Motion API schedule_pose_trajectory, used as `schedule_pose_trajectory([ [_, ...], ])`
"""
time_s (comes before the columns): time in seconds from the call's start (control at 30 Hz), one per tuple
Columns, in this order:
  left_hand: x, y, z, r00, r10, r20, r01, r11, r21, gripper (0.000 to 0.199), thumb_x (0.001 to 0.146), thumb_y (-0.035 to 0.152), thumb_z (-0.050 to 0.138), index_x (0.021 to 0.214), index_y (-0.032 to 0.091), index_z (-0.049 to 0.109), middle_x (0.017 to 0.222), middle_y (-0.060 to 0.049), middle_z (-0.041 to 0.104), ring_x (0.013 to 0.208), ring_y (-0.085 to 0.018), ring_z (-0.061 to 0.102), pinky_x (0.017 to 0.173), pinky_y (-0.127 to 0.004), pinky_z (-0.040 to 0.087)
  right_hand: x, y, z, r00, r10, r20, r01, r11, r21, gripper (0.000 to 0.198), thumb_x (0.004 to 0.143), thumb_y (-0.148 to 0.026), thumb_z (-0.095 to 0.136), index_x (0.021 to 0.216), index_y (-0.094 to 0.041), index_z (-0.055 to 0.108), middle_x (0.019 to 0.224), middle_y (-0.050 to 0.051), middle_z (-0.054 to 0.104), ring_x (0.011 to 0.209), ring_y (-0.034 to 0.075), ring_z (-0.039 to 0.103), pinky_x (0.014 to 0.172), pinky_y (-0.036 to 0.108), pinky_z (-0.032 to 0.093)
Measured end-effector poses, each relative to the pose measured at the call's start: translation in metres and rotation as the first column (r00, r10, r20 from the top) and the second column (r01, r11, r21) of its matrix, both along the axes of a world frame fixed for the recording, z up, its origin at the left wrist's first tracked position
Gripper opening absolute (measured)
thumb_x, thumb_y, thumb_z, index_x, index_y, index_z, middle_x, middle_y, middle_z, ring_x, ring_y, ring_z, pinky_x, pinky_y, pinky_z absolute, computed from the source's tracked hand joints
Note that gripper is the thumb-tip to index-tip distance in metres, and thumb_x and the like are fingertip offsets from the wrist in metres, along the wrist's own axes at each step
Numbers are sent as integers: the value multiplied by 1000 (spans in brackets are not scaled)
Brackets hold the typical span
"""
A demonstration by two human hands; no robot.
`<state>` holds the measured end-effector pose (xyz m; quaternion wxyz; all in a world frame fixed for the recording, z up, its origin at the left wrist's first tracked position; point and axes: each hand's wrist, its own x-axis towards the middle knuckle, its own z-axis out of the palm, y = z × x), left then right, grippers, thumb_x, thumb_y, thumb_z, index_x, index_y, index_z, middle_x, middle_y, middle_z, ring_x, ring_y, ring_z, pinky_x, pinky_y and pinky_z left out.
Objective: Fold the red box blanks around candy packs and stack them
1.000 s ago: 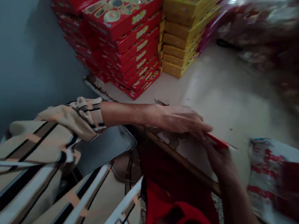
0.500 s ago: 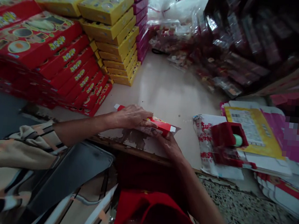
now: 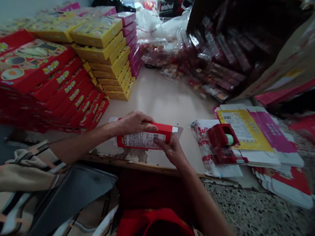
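Note:
A red cardboard box (image 3: pixel 138 140) lies across the front of the table, its pale printed label with a barcode facing me. My left hand (image 3: pixel 137 122) curls over its upper edge from the left. At the right end my right hand (image 3: pixel 171 148) grips the box, thumb on the label and the other fingers partly hidden behind. A white end flap (image 3: pixel 175 129) sticks out at the box's right end. To the right, a red tape dispenser (image 3: pixel 223 136) with a green roll stands on a white printed plastic bag (image 3: pixel 207 161).
Stacks of red boxes (image 3: pixel 30 67), yellow boxes (image 3: pixel 99 33) and magenta boxes (image 3: pixel 129 28) stand at left. An open carton (image 3: pixel 289 45) of clear-wrapped packets (image 3: pixel 220 57) tilts at back right. Flat box blanks (image 3: pixel 258 125) lie by the right edge.
The box has turned so its printed label now faces me. My hands stay on it, the right thumb now over the label. The camera view has shifted, showing more of the back.

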<state>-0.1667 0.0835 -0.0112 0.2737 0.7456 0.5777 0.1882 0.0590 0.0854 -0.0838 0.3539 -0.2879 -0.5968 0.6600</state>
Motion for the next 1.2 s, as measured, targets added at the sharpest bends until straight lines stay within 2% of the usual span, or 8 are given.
schedule_pose_trajectory([
  [0.1, 9, -14, 10, 930, 323, 176, -351, 923, 158, 46, 87, 57, 69, 84, 12, 79, 64, 0, 67, 61, -12, 54, 57, -22, 37, 10, -1, 23, 923, -380, 63, 342, 883, 321, 63, 78, -42, 85, 134, -24, 61, 125, 12, 69, 113, 31, 64, 99, 48, 55],
  [0.17, 22, -26, 12, 756, 456, 469, -554, 827, 90, 49, 86, 60, 70, 89, 12, 75, 73, -3, 72, 64, -13, 59, 58, -21, 44, 13, 3, 36, 837, -544, 64, 480, 785, 391, 90, 69, -42, 92, 147, -24, 50, 145, 16, 57, 132, 36, 53, 109, 53, 48],
  [0.3, 59, -60, -4, 396, 509, 764, -551, 798, -246, 48, 84, 60, 74, 103, 17, 67, 87, -5, 78, 66, -17, 70, 62, -26, 56, 12, 4, 42, 970, -240, -39, 241, 971, 9, 92, 81, -47, 81, 157, -29, 32, 142, 14, 62, 119, 32, 65, 98, 50, 58],
  [0.5, 85, -99, -46, 312, 537, 784, -633, 732, -250, 58, 74, 42, 89, 121, 22, 62, 95, -3, 78, 86, -21, 76, 77, -28, 60, 30, -29, 38, 989, 4, -145, -47, 953, -299, 95, 78, -36, 81, 158, -38, 29, 135, 9, 69, 99, 29, 74, 81, 46, 65],
  [0.7, 92, -102, -58, 341, 510, 790, -580, 775, -250, 49, 88, 52, 74, 126, 23, 61, 76, 1, 70, 68, -16, 68, 66, -24, 55, 46, -41, 37, 996, -38, -76, 8, 933, -361, 74, 85, -46, 76, 147, -37, 36, 124, 6, 72, 88, 25, 74, 70, 38, 63],
  [0.87, 90, -105, -53, 281, 536, 796, -398, 820, -411, 55, 89, 59, 70, 133, 28, 56, 98, -4, 76, 79, -20, 72, 69, -28, 57, 39, -28, 25, 990, -124, 71, 139, 946, -293, 42, 97, -68, 51, 100, -27, 52, 74, -2, 63, 60, 16, 59, 55, 28, 49],
  [1.03, 87, -102, -49, 338, 537, 773, -447, 814, -371, 29, 93, 48, 68, 94, 20, 69, 101, -4, 73, 93, -19, 68, 85, -28, 56, 44, -22, 28, 958, -154, 242, 163, 986, -20, 41, 99, -58, 54, 78, -23, 53, 71, -2, 55, 62, 14, 50, 55, 26, 43],
  [1.2, 90, -86, -38, 202, 537, 819, -447, 794, -411, 40, 82, 33, 81, 117, 23, 65, 91, 1, 69, 82, -14, 66, 76, -24, 55, 58, -3, 39, 981, -110, 157, 121, 991, -60, 38, 92, -41, 71, 125, -27, 58, 77, -5, 60, 69, 15, 58, 63, 25, 49],
])
